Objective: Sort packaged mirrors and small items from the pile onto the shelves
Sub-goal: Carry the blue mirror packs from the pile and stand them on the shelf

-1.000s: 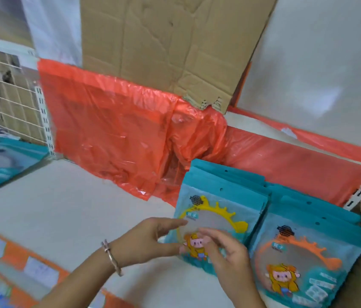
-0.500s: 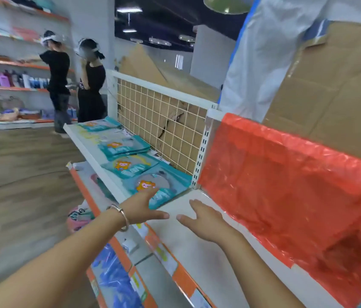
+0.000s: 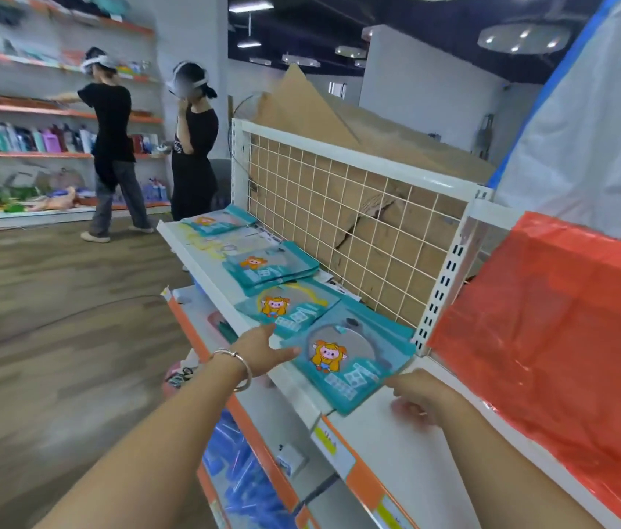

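My left hand (image 3: 263, 351) is spread flat, fingers straight, with the tips touching the left edge of the nearest packaged mirror (image 3: 343, 362). The mirror lies flat on the white shelf (image 3: 396, 460), just in front of the wire grid (image 3: 339, 208). My right hand (image 3: 421, 400) sits at its near right corner with fingers curled. I cannot tell whether it grips. More mirror packs (image 3: 274, 267) lie in a row farther along.

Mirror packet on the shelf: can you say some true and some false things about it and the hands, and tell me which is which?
1. The nearest mirror packet lies flat on the white shelf. True.
2. The left hand has a bracelet at its wrist. True.
3. The plastic sheet on the right is blue. False: it is orange-red.
4. The wire grid stands in front of the packet. False: it stands behind it.
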Tool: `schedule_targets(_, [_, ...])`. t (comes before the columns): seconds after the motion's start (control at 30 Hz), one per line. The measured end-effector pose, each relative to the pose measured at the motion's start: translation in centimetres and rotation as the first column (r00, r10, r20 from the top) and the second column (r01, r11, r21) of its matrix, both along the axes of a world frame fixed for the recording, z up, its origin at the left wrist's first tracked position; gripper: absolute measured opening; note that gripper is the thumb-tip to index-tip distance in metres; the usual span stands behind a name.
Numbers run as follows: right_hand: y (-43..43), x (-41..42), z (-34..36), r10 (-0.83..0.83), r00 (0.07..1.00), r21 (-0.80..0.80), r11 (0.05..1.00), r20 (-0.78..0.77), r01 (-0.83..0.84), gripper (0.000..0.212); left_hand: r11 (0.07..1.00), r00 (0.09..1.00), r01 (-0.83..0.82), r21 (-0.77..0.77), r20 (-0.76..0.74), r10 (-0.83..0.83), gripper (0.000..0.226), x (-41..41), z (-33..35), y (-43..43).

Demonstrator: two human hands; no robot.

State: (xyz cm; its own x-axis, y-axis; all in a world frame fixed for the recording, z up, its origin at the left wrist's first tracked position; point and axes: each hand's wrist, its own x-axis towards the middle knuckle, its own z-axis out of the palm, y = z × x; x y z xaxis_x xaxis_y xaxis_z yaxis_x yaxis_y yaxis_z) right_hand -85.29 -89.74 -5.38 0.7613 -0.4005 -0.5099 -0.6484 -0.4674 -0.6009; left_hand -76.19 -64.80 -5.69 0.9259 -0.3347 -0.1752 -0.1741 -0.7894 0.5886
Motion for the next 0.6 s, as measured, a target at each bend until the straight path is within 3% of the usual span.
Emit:
schedule_targets(0.17, [-1.6,4.5,-2.7,-0.19,0.979,0.05,0.98,-0.069,0.193,0.014,0.997,0.996,0.06,0.056,-0.071,-0.056,0.057,4.9,-1.0,-3.1])
schedule_targets(0.33, [-3.9,8.3,-4.5,-0.294,0.952,0.14,0.942,-0.084,0.304,0.019,0.99,0.992,0.079,0.115,-0.111,-0.067,0.048,10.7,-2.0,-7.1])
schedule_targets(0.5, [-5.5,11.1,-4.2,-0.2,0.973,0.054,0.977,-0.114,0.207,0.029,0.979,0.964,0.158,0.126,-0.234,-0.125,0.017,13.8,-3.5,-9.3])
schedule_targets(0.6, [-5.7,12.3,-3.6,-0.076,0.996,-0.058,0.996,-0.056,0.072,0.038,0.983,0.945,0.155,0.097,-0.306,-0.119,0.021,15.2,-4.3,-9.8])
